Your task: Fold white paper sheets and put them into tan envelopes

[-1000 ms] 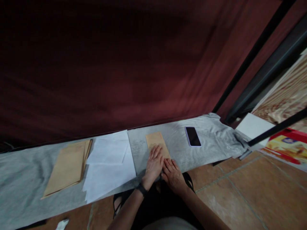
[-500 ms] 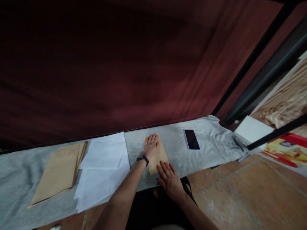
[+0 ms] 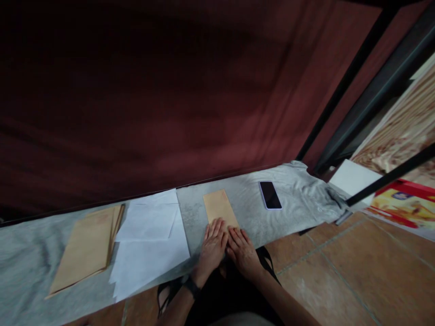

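Note:
A brown paper envelope [image 3: 219, 206] lies flat on the grey cloth [image 3: 249, 190] in front of me. My left hand [image 3: 213, 244] rests on its near end with fingers stretched out and a dark band on the wrist. Beside it, my right hand [image 3: 243, 251] lies flat, its fingertips on the envelope's near right corner. Both hands press from above and neither grips anything. The envelope's near edge is hidden under them. Left of the hands are overlapping white paper sheets [image 3: 149, 253], and farther left a stack of brown envelopes [image 3: 84, 244].
A phone [image 3: 270, 195] with a pale purple edge lies right of the envelope. Dark red fabric [image 3: 190, 113] hangs behind the cloth-covered surface. Dark metal bars [image 3: 346, 81], a white board [image 3: 355, 179] and a red-and-yellow box [image 3: 404, 203] are at the right, above floor tiles [image 3: 343, 267].
My left hand has slid from the envelope's far end down to its near end, beside my right hand. My right hand has stayed at the near corner.

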{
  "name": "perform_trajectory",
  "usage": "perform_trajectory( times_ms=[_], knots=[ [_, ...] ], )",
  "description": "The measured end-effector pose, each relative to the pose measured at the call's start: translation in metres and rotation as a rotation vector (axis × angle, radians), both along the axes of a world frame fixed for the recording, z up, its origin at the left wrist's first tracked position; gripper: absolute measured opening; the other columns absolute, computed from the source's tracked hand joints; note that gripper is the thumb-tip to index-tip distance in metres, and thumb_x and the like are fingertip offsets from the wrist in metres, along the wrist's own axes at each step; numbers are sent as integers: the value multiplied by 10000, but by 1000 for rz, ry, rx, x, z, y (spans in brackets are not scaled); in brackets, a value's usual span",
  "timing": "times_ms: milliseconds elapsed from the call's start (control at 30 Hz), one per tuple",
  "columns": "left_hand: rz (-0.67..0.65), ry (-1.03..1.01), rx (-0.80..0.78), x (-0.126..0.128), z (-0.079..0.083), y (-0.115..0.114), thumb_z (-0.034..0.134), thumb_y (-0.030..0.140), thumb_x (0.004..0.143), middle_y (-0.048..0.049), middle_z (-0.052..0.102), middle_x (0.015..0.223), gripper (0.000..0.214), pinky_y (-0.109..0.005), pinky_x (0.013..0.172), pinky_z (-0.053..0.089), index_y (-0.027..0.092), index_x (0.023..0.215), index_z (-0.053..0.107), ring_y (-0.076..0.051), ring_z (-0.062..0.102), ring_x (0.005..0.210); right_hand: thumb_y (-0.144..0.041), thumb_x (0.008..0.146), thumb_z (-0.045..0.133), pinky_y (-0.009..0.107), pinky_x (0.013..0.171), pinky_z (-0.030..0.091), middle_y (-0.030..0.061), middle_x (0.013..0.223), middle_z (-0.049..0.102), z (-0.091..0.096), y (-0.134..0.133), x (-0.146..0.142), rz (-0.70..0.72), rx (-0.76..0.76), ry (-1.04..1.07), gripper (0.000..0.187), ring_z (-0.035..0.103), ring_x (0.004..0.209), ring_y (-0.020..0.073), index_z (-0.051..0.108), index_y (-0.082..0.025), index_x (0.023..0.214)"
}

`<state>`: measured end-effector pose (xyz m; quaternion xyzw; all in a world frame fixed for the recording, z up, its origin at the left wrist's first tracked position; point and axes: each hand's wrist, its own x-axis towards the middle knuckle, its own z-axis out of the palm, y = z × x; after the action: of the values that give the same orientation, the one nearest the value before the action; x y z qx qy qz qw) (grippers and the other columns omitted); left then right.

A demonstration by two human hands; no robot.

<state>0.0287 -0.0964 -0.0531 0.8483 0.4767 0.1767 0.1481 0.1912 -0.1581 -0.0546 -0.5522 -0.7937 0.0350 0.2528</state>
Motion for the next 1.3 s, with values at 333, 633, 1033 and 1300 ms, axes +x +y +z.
perform_trajectory(
  times_ms=[333,633,1033,1300],
  knots=[
    [290,-299,-113,-5,-22,-38,478,171,859,-80,491,1523,515,-473,1205,336,223,1358,594,-257,413,1436,-120,853,528,457,939,487,133,1030,670,5,40,3,-438,-149,367,354,615,1020,293,655,-163,1181],
    [280,-395,-130,7,-18,-44,470,234,894,-96,423,1569,540,-480,1204,328,219,1432,511,-256,396,1446,-220,795,525,338,573,522,36,737,657,10,59,28,-456,-263,903,113,640,666,220,629,-199,832],
    [120,-202,5,-2,-23,-55,449,139,867,-84,443,1557,574,-539,1201,315,240,1428,511,-272,380,1455,-263,831,554,339,801,492,79,948,654,24,66,111,-679,-85,783,186,615,878,226,656,-198,972],
    [131,-236,16,-20,-12,-50,416,184,917,-98,468,1538,492,-478,1179,371,216,1389,555,-245,414,1435,-211,989,382,479,1027,426,164,1400,555,7,54,81,-484,127,-22,390,494,1289,309,581,-176,1323]
  ],
)
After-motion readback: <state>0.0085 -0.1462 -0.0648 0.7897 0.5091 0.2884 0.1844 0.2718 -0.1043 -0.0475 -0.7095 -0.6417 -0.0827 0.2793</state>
